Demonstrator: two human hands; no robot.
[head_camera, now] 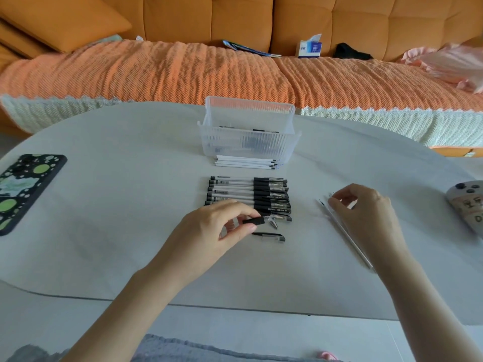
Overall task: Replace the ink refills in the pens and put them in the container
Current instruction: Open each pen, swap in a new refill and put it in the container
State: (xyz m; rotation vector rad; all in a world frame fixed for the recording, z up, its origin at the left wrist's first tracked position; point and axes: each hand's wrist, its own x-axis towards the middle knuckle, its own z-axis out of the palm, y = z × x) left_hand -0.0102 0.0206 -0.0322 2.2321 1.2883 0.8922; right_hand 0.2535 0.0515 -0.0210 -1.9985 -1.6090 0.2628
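Hiding most of the open pen (257, 220) inside its curled fingers, the left hand (217, 226) pinches it just in front of the row of pens (251, 197). The pen's black grip end points right, its long axis running across the table (130, 205). The right hand (363, 207) curls over a thin refill (347, 236) lying diagonally; whether it actually grips the refill is unclear. The container (248, 131) has a ribbed wall that blurs its contents. Print on the row reads "GEL PEN".

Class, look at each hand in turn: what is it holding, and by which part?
The left hand pinches the opened pen by its black grip section. The right hand appears to pinch a loose refill near its tip end.
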